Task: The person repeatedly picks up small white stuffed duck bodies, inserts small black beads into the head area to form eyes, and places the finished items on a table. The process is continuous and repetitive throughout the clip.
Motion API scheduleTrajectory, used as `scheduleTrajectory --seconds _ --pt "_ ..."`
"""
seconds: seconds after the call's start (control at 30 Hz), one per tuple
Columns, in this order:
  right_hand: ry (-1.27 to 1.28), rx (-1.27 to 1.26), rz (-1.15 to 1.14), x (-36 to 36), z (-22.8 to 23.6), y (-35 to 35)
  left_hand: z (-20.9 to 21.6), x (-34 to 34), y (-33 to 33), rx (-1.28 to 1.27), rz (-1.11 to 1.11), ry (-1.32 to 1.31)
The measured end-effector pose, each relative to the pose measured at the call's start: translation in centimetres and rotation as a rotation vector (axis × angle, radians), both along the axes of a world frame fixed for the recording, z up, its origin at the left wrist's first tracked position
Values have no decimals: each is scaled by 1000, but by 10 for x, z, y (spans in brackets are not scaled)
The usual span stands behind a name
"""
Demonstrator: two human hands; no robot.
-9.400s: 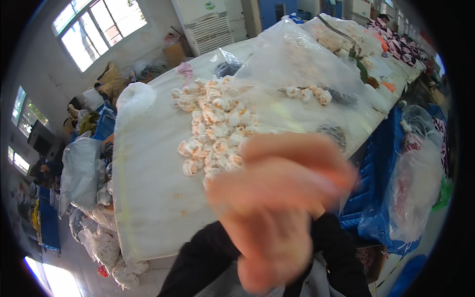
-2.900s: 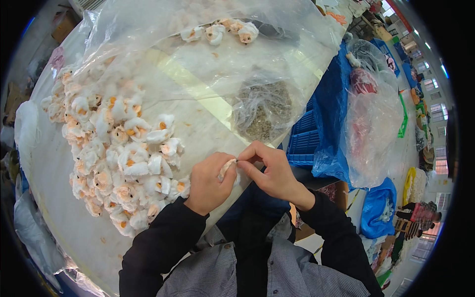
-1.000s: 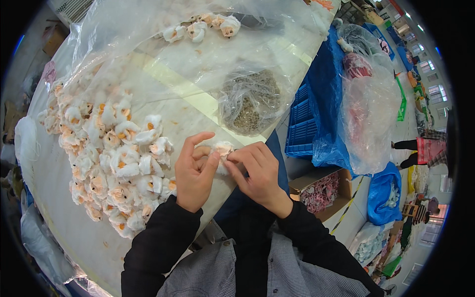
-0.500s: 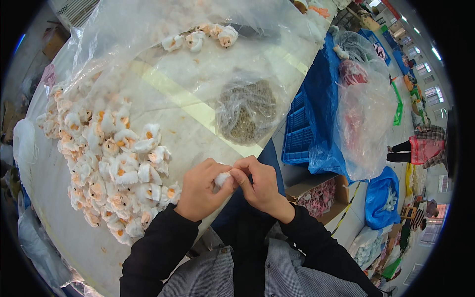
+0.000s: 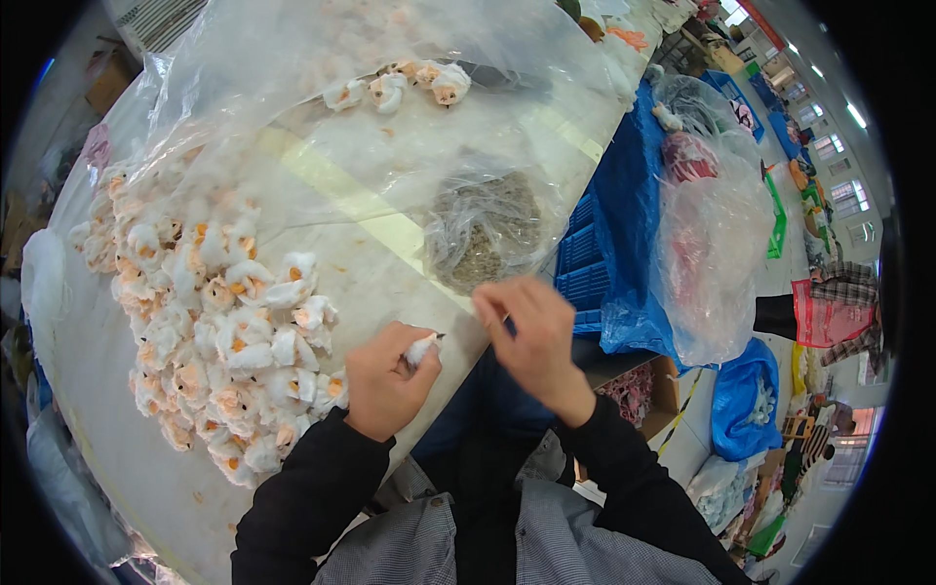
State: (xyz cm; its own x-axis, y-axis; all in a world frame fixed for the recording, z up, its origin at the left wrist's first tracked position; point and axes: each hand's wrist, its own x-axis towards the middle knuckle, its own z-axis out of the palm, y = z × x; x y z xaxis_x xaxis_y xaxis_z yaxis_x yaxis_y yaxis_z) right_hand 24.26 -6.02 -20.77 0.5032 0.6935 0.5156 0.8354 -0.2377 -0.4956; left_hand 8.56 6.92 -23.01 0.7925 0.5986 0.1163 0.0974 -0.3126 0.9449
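My left hand (image 5: 387,375), over the table's near edge, is closed around a small white plush piece (image 5: 419,348) with a dark tip poking out. To its right, my right hand (image 5: 534,336) is raised with thumb and forefinger drawn together. Motion blurs it, and whatever sits in the pinch cannot be made out. Just beyond its fingers lies a clear plastic bag (image 5: 487,219) of small brownish pieces. A large heap of white and peach plush pieces (image 5: 234,331) with orange parts spreads over the table left of my left hand.
Clear plastic sheeting (image 5: 322,49) covers the far part of the pale table (image 5: 351,249); several plush pieces (image 5: 448,86) lie there. Right of the table are a blue crate (image 5: 582,263), a stuffed clear bag (image 5: 717,253), a carton (image 5: 663,400) and a blue bag (image 5: 746,390). A person (image 5: 829,307) stands farther right.
My hands, together at the plush piece before, have come apart. The right hand has moved right and up, nearer the clear bag. The left keeps the piece, its dark tip now showing.
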Motion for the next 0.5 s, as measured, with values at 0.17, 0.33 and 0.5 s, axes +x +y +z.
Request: scheduleTrajectory --seconds 0.17,0.33,0.5 --pt "-188 -129 -76 38 4 10 -8 1 3 -67 52 -61" --pt "-235 -162 -54 45 -8 18 1 2 1 -127 37 -33" --pt "-225 -168 -57 48 -13 25 -5 1 2 -104 44 -32"
